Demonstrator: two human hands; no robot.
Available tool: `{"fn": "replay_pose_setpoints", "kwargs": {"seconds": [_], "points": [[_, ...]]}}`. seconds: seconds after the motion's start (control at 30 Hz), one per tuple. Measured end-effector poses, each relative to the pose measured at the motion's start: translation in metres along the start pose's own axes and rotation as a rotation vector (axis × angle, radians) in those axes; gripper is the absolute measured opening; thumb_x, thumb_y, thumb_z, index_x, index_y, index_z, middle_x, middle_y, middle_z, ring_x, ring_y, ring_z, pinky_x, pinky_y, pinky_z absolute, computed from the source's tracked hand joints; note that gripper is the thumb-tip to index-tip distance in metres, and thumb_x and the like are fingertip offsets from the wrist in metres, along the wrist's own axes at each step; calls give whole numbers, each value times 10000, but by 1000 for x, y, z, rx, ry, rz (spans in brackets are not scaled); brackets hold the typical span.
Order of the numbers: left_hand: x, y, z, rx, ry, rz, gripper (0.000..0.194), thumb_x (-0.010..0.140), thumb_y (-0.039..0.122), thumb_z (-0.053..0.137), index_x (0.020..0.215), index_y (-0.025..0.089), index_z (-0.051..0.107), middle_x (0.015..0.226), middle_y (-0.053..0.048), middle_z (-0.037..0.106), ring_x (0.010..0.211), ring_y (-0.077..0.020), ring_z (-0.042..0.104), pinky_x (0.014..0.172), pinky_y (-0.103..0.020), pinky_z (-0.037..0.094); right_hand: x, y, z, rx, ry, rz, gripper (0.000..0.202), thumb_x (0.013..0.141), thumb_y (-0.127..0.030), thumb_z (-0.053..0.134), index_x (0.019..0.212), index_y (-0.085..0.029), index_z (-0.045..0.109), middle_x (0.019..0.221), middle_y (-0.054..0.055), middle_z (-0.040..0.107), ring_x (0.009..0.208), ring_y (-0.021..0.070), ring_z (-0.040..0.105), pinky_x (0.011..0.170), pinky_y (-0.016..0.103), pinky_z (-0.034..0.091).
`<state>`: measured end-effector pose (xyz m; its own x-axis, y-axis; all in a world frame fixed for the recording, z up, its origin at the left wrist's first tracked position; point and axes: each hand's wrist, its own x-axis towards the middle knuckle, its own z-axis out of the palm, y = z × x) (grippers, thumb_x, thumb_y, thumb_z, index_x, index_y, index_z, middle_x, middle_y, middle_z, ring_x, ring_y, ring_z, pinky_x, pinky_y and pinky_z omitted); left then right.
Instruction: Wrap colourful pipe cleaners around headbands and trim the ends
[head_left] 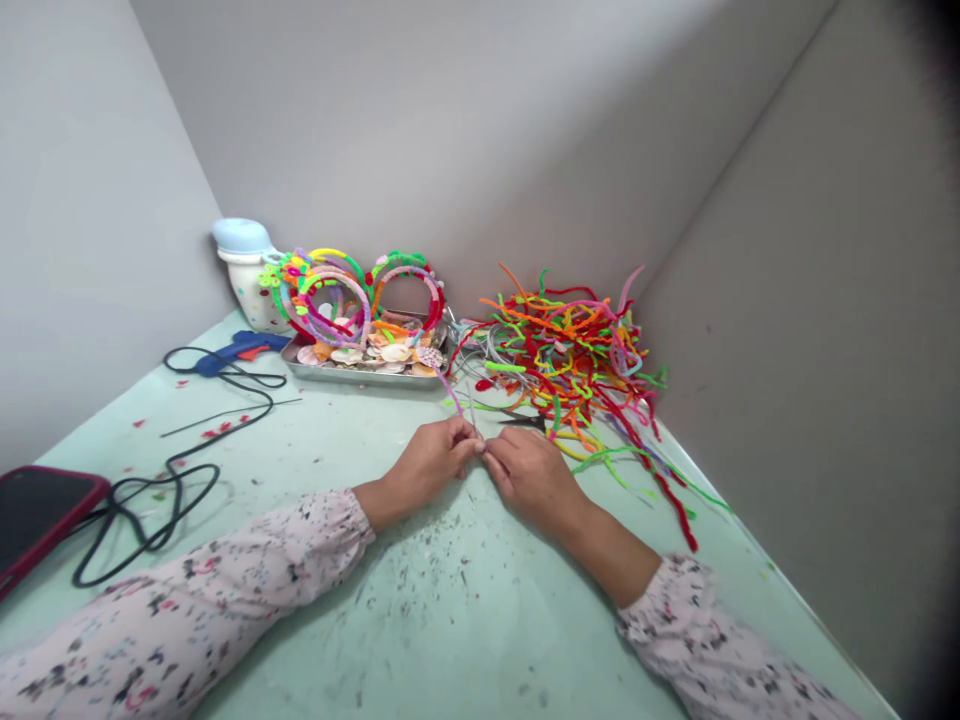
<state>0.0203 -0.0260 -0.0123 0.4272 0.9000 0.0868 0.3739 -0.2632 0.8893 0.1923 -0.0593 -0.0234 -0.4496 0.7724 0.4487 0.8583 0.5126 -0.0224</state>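
Observation:
My left hand (444,447) is closed in a pinch at the middle of the table, holding a thin purple pipe cleaner (451,388) that sticks up and away from the fingers. A thin grey strand stands up beside it. My right hand (526,466) meets the left one fingertip to fingertip, its fingers also pinched around the lower end, where the piece is mostly hidden. Just behind the right hand lie dark scissors (523,421), partly covered by pipe cleaners.
A metal tray (367,378) of shells with colourful headbands (334,300) stands behind. Tangled pipe cleaners (574,350) spread at the back right. On the left are a blue glue gun (225,354), black cable (176,480), phone (45,515) and white cup (253,285). Walls border the table.

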Motion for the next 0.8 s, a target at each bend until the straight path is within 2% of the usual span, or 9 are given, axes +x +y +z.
{"fn": "replay_pose_setpoints", "kwargs": {"seconds": [0.4,0.8], "points": [[2,-5,2,94,21,23,165,812,321,514,754,178,572,500,41,543,492,-114,484,546,-228,339,1,-4,-2,-39,9,6,203,908,-239,470,773,-165,603,747,45,558,727,165,472,689,288,316],[1,-2,2,180,45,20,151,815,298,504,754,179,574,547,22,565,530,-127,519,551,-231,350,1,-8,-3,-73,-7,39,196,903,-239,477,774,-167,607,758,45,565,718,166,469,683,293,313]]}}
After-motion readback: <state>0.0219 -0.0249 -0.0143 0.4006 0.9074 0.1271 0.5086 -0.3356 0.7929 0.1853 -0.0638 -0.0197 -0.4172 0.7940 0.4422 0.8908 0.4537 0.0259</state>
